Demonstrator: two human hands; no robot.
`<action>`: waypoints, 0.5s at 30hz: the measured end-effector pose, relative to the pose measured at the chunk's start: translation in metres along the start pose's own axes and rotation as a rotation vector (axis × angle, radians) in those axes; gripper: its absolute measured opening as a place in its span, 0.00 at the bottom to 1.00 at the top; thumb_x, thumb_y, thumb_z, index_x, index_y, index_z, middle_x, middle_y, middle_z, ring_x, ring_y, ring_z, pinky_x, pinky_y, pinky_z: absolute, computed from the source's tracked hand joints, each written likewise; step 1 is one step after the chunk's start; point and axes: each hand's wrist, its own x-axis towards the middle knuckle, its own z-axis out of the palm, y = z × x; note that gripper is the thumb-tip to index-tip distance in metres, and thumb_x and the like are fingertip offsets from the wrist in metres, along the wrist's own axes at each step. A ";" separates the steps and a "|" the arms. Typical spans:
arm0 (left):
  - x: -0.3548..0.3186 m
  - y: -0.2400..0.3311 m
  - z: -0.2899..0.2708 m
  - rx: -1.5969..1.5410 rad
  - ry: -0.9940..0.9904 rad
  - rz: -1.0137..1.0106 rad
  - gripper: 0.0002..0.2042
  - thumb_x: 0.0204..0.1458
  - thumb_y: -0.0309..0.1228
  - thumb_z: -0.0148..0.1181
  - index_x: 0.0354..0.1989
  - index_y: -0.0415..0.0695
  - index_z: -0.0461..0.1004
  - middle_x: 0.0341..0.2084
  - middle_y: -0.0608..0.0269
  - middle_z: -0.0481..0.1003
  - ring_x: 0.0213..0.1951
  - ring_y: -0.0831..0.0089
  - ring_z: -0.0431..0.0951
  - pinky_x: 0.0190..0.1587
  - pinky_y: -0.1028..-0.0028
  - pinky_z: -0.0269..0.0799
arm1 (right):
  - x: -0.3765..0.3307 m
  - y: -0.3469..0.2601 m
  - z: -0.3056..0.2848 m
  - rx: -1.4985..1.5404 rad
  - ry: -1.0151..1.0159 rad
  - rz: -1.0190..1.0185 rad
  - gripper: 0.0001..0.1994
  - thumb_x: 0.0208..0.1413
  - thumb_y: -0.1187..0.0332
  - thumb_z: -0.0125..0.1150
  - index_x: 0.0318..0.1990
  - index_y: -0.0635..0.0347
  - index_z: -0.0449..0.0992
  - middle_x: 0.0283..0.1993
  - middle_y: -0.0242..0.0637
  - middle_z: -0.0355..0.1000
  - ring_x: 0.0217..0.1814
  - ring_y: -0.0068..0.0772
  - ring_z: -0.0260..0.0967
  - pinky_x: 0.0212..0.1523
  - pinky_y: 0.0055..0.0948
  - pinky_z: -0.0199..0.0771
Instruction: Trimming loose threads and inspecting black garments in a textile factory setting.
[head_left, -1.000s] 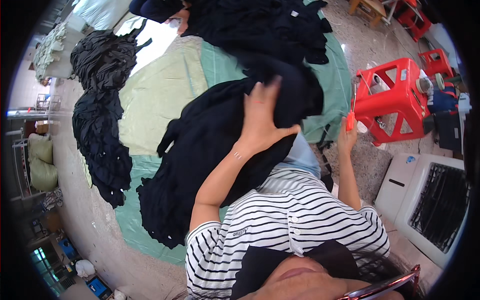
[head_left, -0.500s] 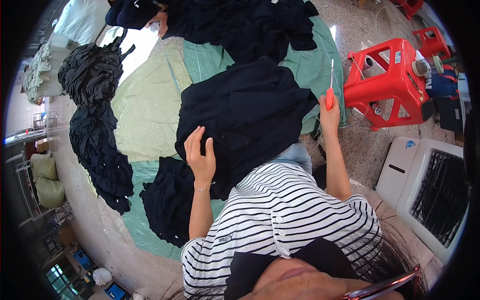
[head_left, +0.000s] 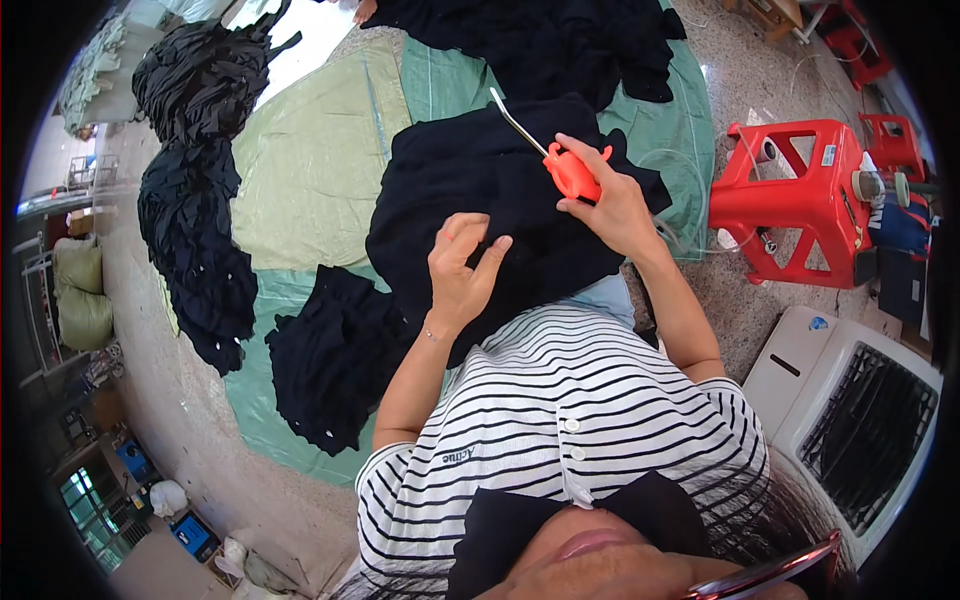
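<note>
A dark navy garment (head_left: pixel 470 190) lies over my lap and onto the green sheet (head_left: pixel 320 170). My left hand (head_left: pixel 462 272) hovers just above its middle, thumb and fingers pinched close, holding nothing that I can make out. My right hand (head_left: pixel 610 205) grips the orange handles of a pair of scissors (head_left: pixel 565 165), whose metal blades point up and left over the cloth. I wear a black-and-white striped shirt (head_left: pixel 560 430).
Piles of dark garments lie to the left (head_left: pixel 200 200), at lower left (head_left: pixel 335 360) and at the top (head_left: pixel 540 40). A red plastic stool (head_left: pixel 800 200) stands at the right, with a white grilled appliance (head_left: pixel 860 410) below it. The floor is speckled stone.
My left hand has lifted off the left part of the garment and moved to its middle. My right hand has brought the scissors in from the right edge over the cloth.
</note>
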 end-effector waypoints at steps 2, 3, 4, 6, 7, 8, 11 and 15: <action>0.005 0.007 0.000 -0.067 0.007 0.026 0.06 0.50 0.22 0.66 0.32 0.36 0.74 0.31 0.59 0.76 0.30 0.69 0.73 0.33 0.75 0.68 | 0.000 -0.007 0.000 0.065 0.086 -0.244 0.44 0.41 0.77 0.72 0.69 0.45 0.59 0.64 0.38 0.68 0.55 0.47 0.73 0.52 0.34 0.73; 0.003 0.004 0.004 -0.215 -0.035 -0.100 0.06 0.52 0.22 0.65 0.33 0.35 0.74 0.31 0.61 0.76 0.29 0.74 0.72 0.32 0.76 0.68 | 0.001 -0.012 -0.001 0.061 0.080 -0.249 0.44 0.41 0.77 0.72 0.69 0.45 0.59 0.64 0.38 0.68 0.55 0.47 0.73 0.52 0.34 0.73; 0.003 0.005 0.007 -0.365 -0.080 -0.223 0.05 0.54 0.23 0.64 0.34 0.35 0.74 0.31 0.62 0.76 0.29 0.78 0.71 0.32 0.78 0.67 | 0.002 -0.017 -0.003 0.082 0.044 -0.261 0.43 0.41 0.79 0.70 0.68 0.47 0.60 0.64 0.38 0.68 0.55 0.45 0.74 0.53 0.32 0.73; 0.004 0.015 0.012 -0.444 -0.099 -0.248 0.05 0.56 0.24 0.63 0.36 0.36 0.75 0.31 0.64 0.77 0.31 0.83 0.71 0.34 0.80 0.68 | 0.004 -0.023 -0.006 0.123 -0.025 -0.283 0.41 0.42 0.82 0.67 0.67 0.50 0.61 0.62 0.39 0.69 0.56 0.41 0.74 0.54 0.29 0.72; 0.005 0.023 0.016 -0.426 -0.042 -0.191 0.06 0.56 0.24 0.63 0.38 0.36 0.75 0.33 0.64 0.77 0.32 0.81 0.73 0.36 0.80 0.69 | 0.005 -0.022 -0.007 0.069 0.066 -0.392 0.34 0.43 0.85 0.63 0.62 0.55 0.67 0.59 0.41 0.71 0.56 0.44 0.74 0.54 0.31 0.73; 0.006 0.027 0.018 -0.408 0.016 -0.133 0.07 0.55 0.24 0.63 0.41 0.37 0.75 0.34 0.63 0.77 0.34 0.80 0.75 0.39 0.79 0.70 | 0.007 -0.020 -0.010 -0.044 0.222 -0.409 0.31 0.44 0.85 0.62 0.60 0.56 0.69 0.57 0.42 0.72 0.56 0.45 0.73 0.54 0.31 0.73; 0.000 0.032 0.014 0.163 0.093 0.148 0.34 0.43 0.37 0.75 0.58 0.40 0.67 0.56 0.54 0.69 0.59 0.59 0.67 0.62 0.65 0.62 | 0.009 -0.028 -0.037 -0.232 0.646 -0.443 0.26 0.47 0.87 0.57 0.55 0.57 0.73 0.53 0.43 0.75 0.54 0.46 0.75 0.53 0.33 0.73; -0.053 -0.006 0.015 0.612 0.083 0.078 0.45 0.32 0.50 0.78 0.63 0.51 0.65 0.67 0.51 0.56 0.70 0.51 0.52 0.67 0.39 0.37 | -0.001 -0.041 -0.079 -0.209 0.966 -0.529 0.27 0.46 0.89 0.51 0.56 0.60 0.71 0.53 0.42 0.75 0.55 0.36 0.74 0.55 0.31 0.71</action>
